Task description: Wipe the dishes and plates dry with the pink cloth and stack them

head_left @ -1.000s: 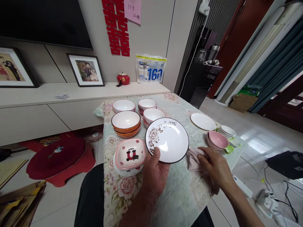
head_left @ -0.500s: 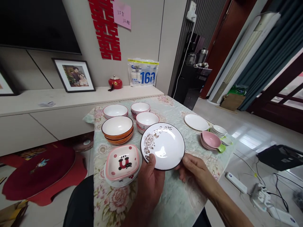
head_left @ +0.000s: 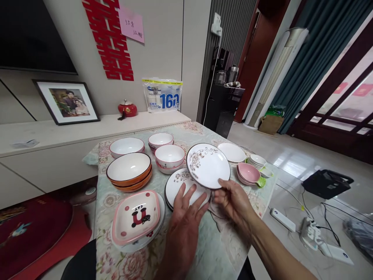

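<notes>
"Broadest thing first?"

"The surface (head_left: pixel 206 252), floral cloth over it. Orange bowls (head_left: pixel 128 171) stacked toward the left."

"And the plates?"

"Lower floral plates (head_left: pixel 171 190), seemingly two in a pile, lying flat, straight ahead of the left hand (head_left: pixel 183 221). Raised floral plate (head_left: pixel 208 165): up and to their right, tilted, its near-left edge overlapping the pile as seen from here. Touching or apart, cannot tell."

"Long axis?"

"None. Round, so what counts is the tilt and the sideways offset from the pile."

"Which hand is nearer?"

"To the raised plate, the right hand (head_left: pixel 236 200); it grasps the near-right rim. To the pile, the left: holding nothing, fingers spread above or against the lower plates. Contact unclear."

"Anything crowding them?"

"Square cat dish (head_left: pixel 136 217), left of the left hand, resting on a white plate (head_left: pixel 160 216). Pale pink cloth (head_left: pixel 217 212), crumpled, just below the right hand."

"Finest detail?"

"Right thumb (head_left: pixel 224 182) over the rim, fingers apparently curled beneath."
</notes>
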Action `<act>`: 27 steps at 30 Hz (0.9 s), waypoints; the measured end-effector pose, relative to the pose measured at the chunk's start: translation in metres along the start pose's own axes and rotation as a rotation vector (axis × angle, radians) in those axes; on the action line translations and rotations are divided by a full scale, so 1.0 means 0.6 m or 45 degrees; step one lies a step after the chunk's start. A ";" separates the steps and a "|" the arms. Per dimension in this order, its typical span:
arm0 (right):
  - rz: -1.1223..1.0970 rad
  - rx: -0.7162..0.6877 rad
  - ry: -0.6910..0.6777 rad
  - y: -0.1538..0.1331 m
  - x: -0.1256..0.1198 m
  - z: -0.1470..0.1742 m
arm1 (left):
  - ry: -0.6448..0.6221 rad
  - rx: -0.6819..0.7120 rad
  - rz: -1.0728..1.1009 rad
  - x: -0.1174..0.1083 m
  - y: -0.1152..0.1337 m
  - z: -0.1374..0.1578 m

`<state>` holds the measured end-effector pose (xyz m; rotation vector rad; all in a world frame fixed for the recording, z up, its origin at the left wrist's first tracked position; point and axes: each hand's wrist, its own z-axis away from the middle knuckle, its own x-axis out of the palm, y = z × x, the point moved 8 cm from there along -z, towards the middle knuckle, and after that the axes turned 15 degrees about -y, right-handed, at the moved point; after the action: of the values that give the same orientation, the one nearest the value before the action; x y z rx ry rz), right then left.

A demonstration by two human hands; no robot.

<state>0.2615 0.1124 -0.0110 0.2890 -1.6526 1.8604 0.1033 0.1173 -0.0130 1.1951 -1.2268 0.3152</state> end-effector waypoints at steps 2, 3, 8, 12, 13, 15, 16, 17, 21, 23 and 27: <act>-0.014 -0.080 0.092 -0.027 -0.020 -0.033 | 0.014 -0.063 -0.004 -0.003 -0.005 0.003; -0.020 -0.113 0.137 -0.038 -0.031 -0.051 | 0.010 -0.082 -0.012 -0.003 -0.006 0.003; -0.054 -0.199 0.326 -0.065 -0.079 -0.132 | -0.029 -0.167 -0.035 0.001 -0.014 0.003; -0.095 -0.204 0.427 -0.059 -0.102 -0.173 | -0.065 -0.219 -0.018 0.002 -0.022 0.001; -0.108 -0.205 0.449 -0.056 -0.106 -0.180 | -0.067 -0.233 -0.008 0.001 -0.026 0.001; -0.135 -0.211 0.488 -0.051 -0.113 -0.191 | -0.064 -0.252 0.012 -0.002 -0.031 0.000; -0.149 -0.215 0.506 -0.048 -0.117 -0.196 | -0.067 -0.259 0.022 -0.004 -0.033 0.000; -0.163 -0.219 0.524 -0.046 -0.120 -0.199 | -0.079 -0.264 0.031 -0.005 -0.035 0.000; -0.203 -0.231 0.580 -0.037 -0.135 -0.209 | -0.165 -0.303 0.064 -0.003 -0.043 -0.001; -0.211 -0.241 0.602 -0.035 -0.144 -0.213 | -0.189 -0.321 0.067 -0.004 -0.047 -0.001; -0.215 -0.269 0.624 -0.035 -0.158 -0.220 | -0.237 -0.325 0.099 -0.007 -0.056 -0.004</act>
<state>0.3792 0.2096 -0.0709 -0.1096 -1.4152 1.4685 0.1278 0.1071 -0.0338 0.9738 -1.4310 0.1009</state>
